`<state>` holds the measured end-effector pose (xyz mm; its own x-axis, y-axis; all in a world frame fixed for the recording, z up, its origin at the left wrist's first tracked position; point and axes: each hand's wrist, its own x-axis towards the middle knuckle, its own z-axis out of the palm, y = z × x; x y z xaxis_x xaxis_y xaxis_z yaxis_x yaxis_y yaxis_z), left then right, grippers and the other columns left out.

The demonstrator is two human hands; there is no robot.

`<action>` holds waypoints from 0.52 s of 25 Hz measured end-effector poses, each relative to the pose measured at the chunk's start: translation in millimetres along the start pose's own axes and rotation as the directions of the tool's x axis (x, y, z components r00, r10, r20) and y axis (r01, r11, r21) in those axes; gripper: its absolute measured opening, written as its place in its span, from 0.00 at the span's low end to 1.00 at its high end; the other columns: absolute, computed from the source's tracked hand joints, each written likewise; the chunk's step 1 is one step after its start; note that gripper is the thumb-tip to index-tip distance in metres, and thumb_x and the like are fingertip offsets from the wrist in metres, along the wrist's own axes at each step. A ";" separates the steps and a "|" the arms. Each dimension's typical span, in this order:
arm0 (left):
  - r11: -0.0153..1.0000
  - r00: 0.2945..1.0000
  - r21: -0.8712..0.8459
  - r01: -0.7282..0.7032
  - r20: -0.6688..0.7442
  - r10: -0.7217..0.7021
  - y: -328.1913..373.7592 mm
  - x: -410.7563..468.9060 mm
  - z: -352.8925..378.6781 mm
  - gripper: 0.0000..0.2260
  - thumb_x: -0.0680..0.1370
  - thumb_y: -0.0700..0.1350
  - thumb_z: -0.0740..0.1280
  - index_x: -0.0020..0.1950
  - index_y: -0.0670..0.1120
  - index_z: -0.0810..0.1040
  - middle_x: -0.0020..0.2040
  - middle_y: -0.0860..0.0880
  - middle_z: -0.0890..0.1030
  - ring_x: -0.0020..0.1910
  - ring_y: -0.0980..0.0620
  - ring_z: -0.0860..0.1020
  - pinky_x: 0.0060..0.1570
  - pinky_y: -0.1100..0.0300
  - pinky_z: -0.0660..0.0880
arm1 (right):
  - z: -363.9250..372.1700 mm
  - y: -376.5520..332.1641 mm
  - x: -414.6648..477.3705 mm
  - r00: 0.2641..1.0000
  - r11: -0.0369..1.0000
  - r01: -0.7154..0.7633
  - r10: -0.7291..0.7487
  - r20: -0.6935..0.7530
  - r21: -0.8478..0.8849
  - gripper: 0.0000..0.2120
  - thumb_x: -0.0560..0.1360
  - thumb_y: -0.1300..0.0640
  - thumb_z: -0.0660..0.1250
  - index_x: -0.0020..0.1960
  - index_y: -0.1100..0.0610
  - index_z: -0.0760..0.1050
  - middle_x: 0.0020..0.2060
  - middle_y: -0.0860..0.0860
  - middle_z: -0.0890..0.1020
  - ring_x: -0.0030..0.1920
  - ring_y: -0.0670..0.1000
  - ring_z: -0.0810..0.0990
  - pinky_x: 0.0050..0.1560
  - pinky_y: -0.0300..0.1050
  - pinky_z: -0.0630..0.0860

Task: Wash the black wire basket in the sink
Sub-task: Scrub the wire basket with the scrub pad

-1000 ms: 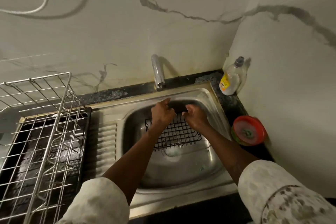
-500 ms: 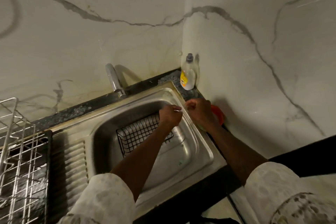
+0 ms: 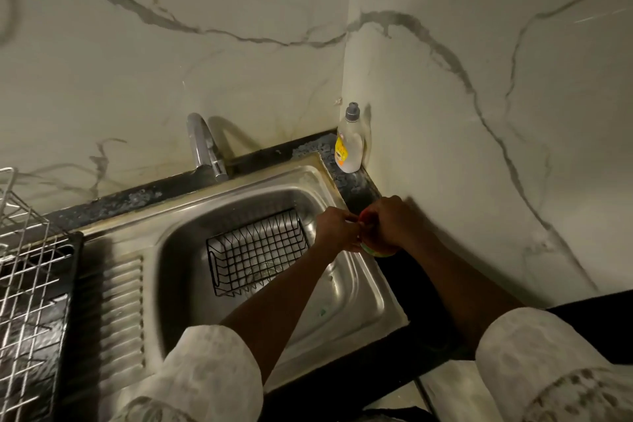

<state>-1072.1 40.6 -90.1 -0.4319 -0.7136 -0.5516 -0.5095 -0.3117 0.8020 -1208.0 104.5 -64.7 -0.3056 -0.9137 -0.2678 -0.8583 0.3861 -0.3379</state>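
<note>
basket (image 3: 257, 253) in sink (image 3: 178, 271), free | right hand (image 3: 387, 226) fingers curled over tub (image 3: 376, 252) at sink's right edge | left hand (image 3: 337, 229) beside, grip unclear | corner bottle (image 3: 349, 144): yellow label, unreadable

We see the black wire basket (image 3: 257, 250) filling the back-left floor of the sink (image 3: 356, 295), bare steel open beside it. The tap (image 3: 205, 147) overhangs the back rim. The left hand (image 3: 334, 229) and right hand (image 3: 387, 226) crowd a tub (image 3: 376, 252) at the right rim, and a bottle (image 3: 349, 147) blocks the corner.
</note>
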 end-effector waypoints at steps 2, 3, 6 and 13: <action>1.000 1.000 -0.001 0.001 -0.011 -0.001 0.2 -0.6 0.4 0.08 0.76 0.37 0.74 0.55 0.40 0.84 0.40 0.39 0.86 0.35 0.44 0.86 0.35 0.51 0.84 | -2.8 0.0 -3.5 0.998 0.999 0.033 -0.031 -0.062 0.034 0.12 0.69 0.43 0.70 0.48 0.47 0.85 0.42 0.49 0.86 0.45 0.52 0.84 0.46 0.44 0.80; 1.000 1.000 -0.004 0.001 -0.019 -0.001 -0.2 -0.5 2.0 0.09 0.76 0.37 0.74 0.55 0.40 0.84 0.40 0.39 0.86 0.35 0.44 0.86 0.35 0.51 0.84 | -3.2 -0.5 -5.9 0.996 0.999 0.032 -0.033 -0.084 -0.019 0.13 0.69 0.41 0.70 0.50 0.45 0.85 0.43 0.48 0.86 0.45 0.52 0.84 0.46 0.43 0.79; 0.999 0.998 -0.027 0.021 -0.056 -0.023 0.8 -0.9 4.5 0.09 0.75 0.35 0.75 0.54 0.40 0.85 0.39 0.38 0.85 0.33 0.44 0.86 0.33 0.52 0.84 | 4.3 -3.7 -10.2 0.995 0.984 0.041 -0.056 -0.078 -0.172 0.14 0.75 0.42 0.66 0.53 0.48 0.84 0.46 0.51 0.86 0.47 0.55 0.84 0.47 0.43 0.73; 0.997 0.997 -0.079 0.015 -0.075 -0.021 -1.4 -4.1 5.7 0.05 0.77 0.36 0.73 0.52 0.41 0.85 0.41 0.38 0.85 0.34 0.44 0.86 0.34 0.50 0.84 | -1.5 -4.0 -6.2 0.995 0.990 -0.066 0.056 -0.077 -0.128 0.18 0.73 0.45 0.71 0.56 0.56 0.82 0.52 0.57 0.83 0.53 0.58 0.82 0.52 0.47 0.77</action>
<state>-1073.9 47.6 -90.2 -0.3641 -0.7519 -0.5497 -0.4554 -0.3711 0.8092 -1203.4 108.4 -60.4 -0.3841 -0.8978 -0.2156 -0.8823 0.4257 -0.2009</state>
